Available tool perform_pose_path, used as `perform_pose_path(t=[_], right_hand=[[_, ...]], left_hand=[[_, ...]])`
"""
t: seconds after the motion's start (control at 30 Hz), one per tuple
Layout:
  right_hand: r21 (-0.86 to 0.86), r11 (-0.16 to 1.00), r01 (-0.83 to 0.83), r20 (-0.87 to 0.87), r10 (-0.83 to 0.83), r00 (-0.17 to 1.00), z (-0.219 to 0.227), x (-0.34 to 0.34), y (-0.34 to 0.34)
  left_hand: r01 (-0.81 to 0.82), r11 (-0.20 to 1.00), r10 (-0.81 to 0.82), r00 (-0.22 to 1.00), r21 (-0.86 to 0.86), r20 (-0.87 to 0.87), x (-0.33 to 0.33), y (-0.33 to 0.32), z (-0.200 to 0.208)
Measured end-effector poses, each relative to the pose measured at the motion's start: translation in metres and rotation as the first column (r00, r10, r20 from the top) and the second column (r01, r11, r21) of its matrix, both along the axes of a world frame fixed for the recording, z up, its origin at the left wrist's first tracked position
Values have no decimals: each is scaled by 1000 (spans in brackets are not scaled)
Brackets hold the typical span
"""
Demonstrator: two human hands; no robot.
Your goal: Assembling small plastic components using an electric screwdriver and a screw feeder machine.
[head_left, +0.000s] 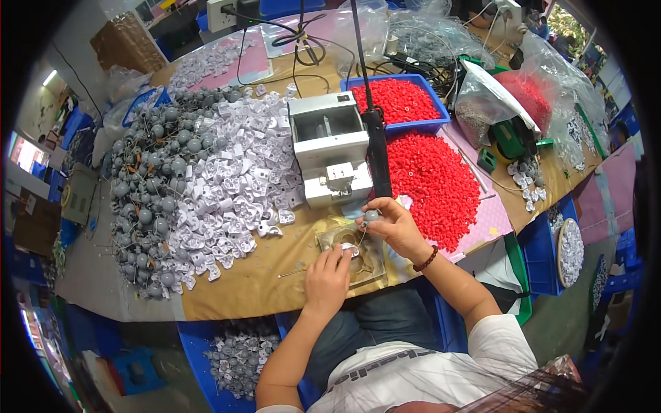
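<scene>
Hair [544, 398] dangling near, left hand [328, 279]'s pinching a white piece [350, 249], right hand [394, 227]'s pinching a grey ball [372, 215], probably pairing them, next likely needing careful lining-up.

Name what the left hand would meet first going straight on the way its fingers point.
Likely the small white plastic piece at the fingertips of the left hand; past it, the white benchtop machine stands in line, though depth is hard to judge.

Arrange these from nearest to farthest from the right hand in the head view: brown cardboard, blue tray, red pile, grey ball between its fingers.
1. Grey ball: held in the right hand.
2. Red pile: ahead and to the right.
3. Blue tray: beyond the red pile.
4. Brown cardboard: far away, upper left.
</scene>
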State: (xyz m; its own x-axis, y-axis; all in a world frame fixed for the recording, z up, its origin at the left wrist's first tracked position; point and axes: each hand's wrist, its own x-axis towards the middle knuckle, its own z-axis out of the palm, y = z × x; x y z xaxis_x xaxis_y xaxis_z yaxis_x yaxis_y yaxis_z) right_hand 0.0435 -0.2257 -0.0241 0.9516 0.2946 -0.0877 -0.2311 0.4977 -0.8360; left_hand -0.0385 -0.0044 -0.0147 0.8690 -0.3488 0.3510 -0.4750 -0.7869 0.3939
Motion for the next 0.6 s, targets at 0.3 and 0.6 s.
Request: perform_pose_path(t=[0.3,0.6], right_hand=[[-284,953,-104,16,113,993,9,14,0],[60,984,-169,-184,178,967,22,13,8]], left_hand=[[22,999,-23,999,30,23,3,3,-5],[11,1000,-11,1000,-11,7,4,3,1]])
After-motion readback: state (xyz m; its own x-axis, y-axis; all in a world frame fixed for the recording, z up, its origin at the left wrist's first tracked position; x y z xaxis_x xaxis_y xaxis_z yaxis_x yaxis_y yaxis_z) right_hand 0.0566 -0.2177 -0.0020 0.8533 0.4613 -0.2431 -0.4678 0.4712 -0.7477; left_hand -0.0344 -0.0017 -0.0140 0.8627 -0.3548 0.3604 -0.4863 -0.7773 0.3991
